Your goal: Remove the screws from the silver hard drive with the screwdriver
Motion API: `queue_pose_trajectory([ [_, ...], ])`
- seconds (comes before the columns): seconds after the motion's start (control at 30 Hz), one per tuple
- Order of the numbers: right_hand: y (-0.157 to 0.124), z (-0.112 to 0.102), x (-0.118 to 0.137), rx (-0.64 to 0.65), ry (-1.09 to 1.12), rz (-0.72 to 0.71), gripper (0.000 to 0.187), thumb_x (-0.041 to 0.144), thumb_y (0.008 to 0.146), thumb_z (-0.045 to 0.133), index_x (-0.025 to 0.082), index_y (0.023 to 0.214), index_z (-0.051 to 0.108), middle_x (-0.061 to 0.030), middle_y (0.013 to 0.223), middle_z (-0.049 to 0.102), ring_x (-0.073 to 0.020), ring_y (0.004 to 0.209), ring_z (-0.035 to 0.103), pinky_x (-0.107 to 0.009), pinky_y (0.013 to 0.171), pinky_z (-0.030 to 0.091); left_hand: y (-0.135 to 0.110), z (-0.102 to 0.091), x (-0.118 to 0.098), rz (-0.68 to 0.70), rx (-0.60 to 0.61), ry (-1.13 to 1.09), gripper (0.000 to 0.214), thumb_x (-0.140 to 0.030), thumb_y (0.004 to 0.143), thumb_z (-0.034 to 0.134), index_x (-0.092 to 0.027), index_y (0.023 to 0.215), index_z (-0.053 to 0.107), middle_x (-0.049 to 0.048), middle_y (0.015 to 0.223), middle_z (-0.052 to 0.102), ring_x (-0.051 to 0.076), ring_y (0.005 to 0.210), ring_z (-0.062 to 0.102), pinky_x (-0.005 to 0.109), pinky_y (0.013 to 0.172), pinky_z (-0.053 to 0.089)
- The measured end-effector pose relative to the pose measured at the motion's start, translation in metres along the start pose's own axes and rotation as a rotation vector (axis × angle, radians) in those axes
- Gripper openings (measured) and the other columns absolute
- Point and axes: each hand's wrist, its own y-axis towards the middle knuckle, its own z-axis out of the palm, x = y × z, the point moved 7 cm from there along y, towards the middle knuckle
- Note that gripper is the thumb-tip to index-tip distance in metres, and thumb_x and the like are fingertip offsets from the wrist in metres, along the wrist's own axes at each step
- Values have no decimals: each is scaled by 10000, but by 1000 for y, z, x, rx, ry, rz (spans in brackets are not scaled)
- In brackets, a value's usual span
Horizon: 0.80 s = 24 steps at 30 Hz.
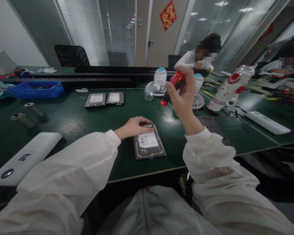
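The right hand has its grip closed around the red handle of a screwdriver, whose shaft slants down and left, tip at the far right corner of the hard drive. That drive lies flat on the green desk, long axis running away from the person, while the left hand rests fingers-down on its far end, holding nothing.

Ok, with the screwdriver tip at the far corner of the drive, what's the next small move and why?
Probably turn the screwdriver in the right hand: its tip appears to sit at the far edge of the hard drive, which the left hand steadies flat on the table.
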Motion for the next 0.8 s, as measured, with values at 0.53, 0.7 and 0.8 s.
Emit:
queue_pose_trajectory([
  [0.53,3,1,9,80,23,-77,452,575,965,398,387,1343,559,-6,1222,650,-242,1139,593,-495,1033,489,0,0,1,-13,10,-3,565,-621,782,689,-269,1225,701,58,1207,676,258,1087,643,392,956,506],
  [0.7,4,0,8,52,-84,-45,387,551,899,564,400,1255,584,-13,1127,636,-236,1032,602,-489,989,512,0,0,-1,-9,5,1,559,-619,779,692,-270,1215,706,53,1201,682,254,1085,645,385,952,509],
  [0.8,5,0,10,53,-103,-65,372,560,898,556,362,1208,613,-29,1097,624,-247,1036,588,-514,1007,491,0,-1,-1,-6,4,7,545,-610,783,693,-269,1207,711,51,1185,689,252,1082,647,384,955,508],
])
